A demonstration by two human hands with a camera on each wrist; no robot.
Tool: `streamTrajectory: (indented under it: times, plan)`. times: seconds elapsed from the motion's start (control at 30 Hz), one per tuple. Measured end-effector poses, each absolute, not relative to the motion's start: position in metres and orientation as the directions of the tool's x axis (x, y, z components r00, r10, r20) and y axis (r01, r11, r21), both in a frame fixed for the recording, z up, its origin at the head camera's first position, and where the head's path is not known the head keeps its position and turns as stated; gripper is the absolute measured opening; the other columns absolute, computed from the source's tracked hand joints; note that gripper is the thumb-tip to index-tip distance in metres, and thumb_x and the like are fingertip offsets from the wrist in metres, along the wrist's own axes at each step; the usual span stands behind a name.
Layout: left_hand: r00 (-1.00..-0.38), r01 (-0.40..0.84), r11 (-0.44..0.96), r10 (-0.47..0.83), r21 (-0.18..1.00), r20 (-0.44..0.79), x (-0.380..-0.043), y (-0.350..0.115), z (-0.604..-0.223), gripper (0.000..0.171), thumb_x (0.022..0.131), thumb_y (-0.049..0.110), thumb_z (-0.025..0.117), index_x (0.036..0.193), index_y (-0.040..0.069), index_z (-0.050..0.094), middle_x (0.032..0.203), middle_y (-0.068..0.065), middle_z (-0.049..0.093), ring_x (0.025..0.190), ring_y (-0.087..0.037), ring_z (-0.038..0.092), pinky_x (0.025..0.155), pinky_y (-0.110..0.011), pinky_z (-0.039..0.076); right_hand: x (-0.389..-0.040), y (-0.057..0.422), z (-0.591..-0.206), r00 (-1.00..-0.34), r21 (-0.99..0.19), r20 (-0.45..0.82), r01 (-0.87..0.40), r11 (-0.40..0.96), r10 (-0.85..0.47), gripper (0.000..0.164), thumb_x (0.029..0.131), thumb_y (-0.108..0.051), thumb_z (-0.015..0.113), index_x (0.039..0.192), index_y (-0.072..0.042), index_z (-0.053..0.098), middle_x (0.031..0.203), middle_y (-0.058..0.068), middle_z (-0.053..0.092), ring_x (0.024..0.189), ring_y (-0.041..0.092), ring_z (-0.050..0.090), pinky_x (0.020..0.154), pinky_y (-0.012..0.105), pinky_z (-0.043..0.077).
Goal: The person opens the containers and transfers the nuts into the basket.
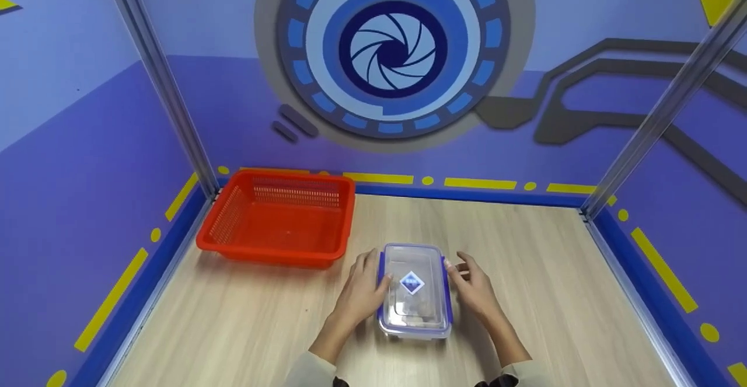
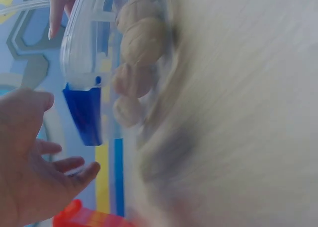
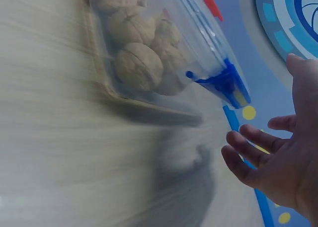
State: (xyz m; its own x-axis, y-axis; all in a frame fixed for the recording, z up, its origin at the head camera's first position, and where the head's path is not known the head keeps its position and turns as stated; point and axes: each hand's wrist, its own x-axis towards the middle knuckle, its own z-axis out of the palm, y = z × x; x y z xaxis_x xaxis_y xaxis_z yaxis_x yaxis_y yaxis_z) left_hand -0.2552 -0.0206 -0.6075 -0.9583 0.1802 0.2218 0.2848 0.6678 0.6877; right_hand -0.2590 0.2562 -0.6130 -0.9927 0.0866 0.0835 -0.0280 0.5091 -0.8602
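Clear plastic container (image 1: 430,302) (walnuts (image 3: 138,67) inside): probably stiff, slick, lightish; best held by long sides; left grip (image 1: 360,295), right grip (image 1: 475,289) spread alongside container.

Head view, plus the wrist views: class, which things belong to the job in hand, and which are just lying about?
Seem to belong:
- left hand and right hand, either side of the box
- box, between the hands
- walnuts, inside the box

Seem just there:
- basket, apart from both hands
- table, bearing everything
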Motion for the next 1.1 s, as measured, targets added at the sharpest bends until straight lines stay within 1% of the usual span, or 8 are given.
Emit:
streamTrajectory:
  times: [0.1,0.17,0.27,0.47,0.6,0.73,1.0,1.1]
  plan:
    - [-0.973,0.228,0.607,0.107,0.761,0.206,-0.258,-0.020,-0.615,0.061,0.105,0.026,0.064,0.152,-0.008,0.045,0.134,-0.025,0.057,0.121,-0.039,0.062,0.106,-0.055,0.051,-0.259,0.250,-0.616,-0.993,-0.873,0.051,0.007,0.487,0.105,0.064,0.106,-0.046,0.062,0.150,0.000,0.052,0.117,0.018,0.067,0.100,0.029,0.067,0.081,0.040,0.057]
    - [-0.977,0.209,0.555,0.082,0.805,0.197,-0.260,-0.020,-0.619,0.057,0.104,0.024,0.064,0.147,-0.011,0.050,0.122,-0.020,0.061,0.109,-0.034,0.067,0.098,-0.052,0.055,-0.258,0.246,-0.617,-0.993,-0.893,0.030,0.025,0.449,0.116,0.060,0.106,-0.048,0.061,0.143,-0.001,0.058,0.111,0.015,0.066,0.092,0.025,0.065,0.075,0.036,0.056]
    - [-0.981,0.192,0.490,0.076,0.850,0.177,-0.265,-0.018,-0.625,0.051,0.105,0.024,0.063,0.141,-0.011,0.056,0.111,-0.013,0.065,0.098,-0.025,0.066,0.091,-0.047,0.056,-0.259,0.242,-0.618,-0.992,-0.931,-0.017,0.061,0.361,0.125,0.055,0.108,-0.049,0.059,0.132,0.000,0.063,0.103,0.014,0.064,0.083,0.023,0.061,0.067,0.035,0.054]
    - [-0.991,0.129,0.381,0.078,0.916,0.107,-0.270,-0.018,-0.633,0.037,0.105,0.023,0.062,0.130,-0.004,0.065,0.098,-0.006,0.067,0.089,-0.019,0.061,0.083,-0.040,0.055,-0.261,0.238,-0.620,-0.986,-0.952,-0.114,0.144,0.270,0.125,0.044,0.112,-0.038,0.051,0.119,0.004,0.063,0.091,0.009,0.059,0.077,0.020,0.056,0.062,0.034,0.051]
    - [-0.997,0.004,0.224,0.079,0.975,-0.014,-0.271,-0.018,-0.637,0.032,0.107,0.026,0.061,0.127,0.001,0.065,0.096,-0.006,0.065,0.083,-0.017,0.062,0.071,-0.033,0.056,-0.264,0.237,-0.622,-0.983,-0.933,-0.132,0.167,0.318,0.130,0.038,0.114,-0.031,0.046,0.112,0.003,0.063,0.088,0.008,0.057,0.077,0.020,0.055,0.062,0.032,0.048]
    - [-0.990,-0.092,0.069,0.102,0.993,-0.099,-0.271,-0.017,-0.641,0.032,0.108,0.027,0.060,0.123,-0.001,0.062,0.098,-0.008,0.061,0.082,-0.018,0.061,0.065,-0.029,0.053,-0.268,0.236,-0.624,-0.980,-0.917,-0.142,0.183,0.355,0.138,0.039,0.114,-0.029,0.043,0.108,0.003,0.063,0.089,0.008,0.058,0.079,0.020,0.055,0.066,0.032,0.047]
    - [-0.988,-0.100,0.011,0.114,0.995,-0.100,-0.273,-0.018,-0.641,0.031,0.108,0.027,0.060,0.121,-0.001,0.059,0.098,-0.008,0.058,0.082,-0.017,0.059,0.064,-0.028,0.052,-0.274,0.229,-0.627,-0.982,-0.933,-0.128,0.167,0.319,0.139,0.036,0.114,-0.024,0.042,0.094,0.000,0.059,0.080,0.004,0.051,0.074,0.018,0.050,0.067,0.032,0.043]
    - [-0.989,-0.097,0.016,0.115,0.995,-0.098,-0.272,-0.019,-0.640,0.031,0.108,0.027,0.060,0.122,-0.001,0.059,0.098,-0.008,0.058,0.082,-0.018,0.058,0.064,-0.028,0.051,-0.274,0.228,-0.628,-0.980,-0.937,-0.140,0.177,0.300,0.143,0.038,0.114,-0.025,0.041,0.101,0.004,0.063,0.084,0.007,0.058,0.078,0.018,0.054,0.070,0.033,0.046]
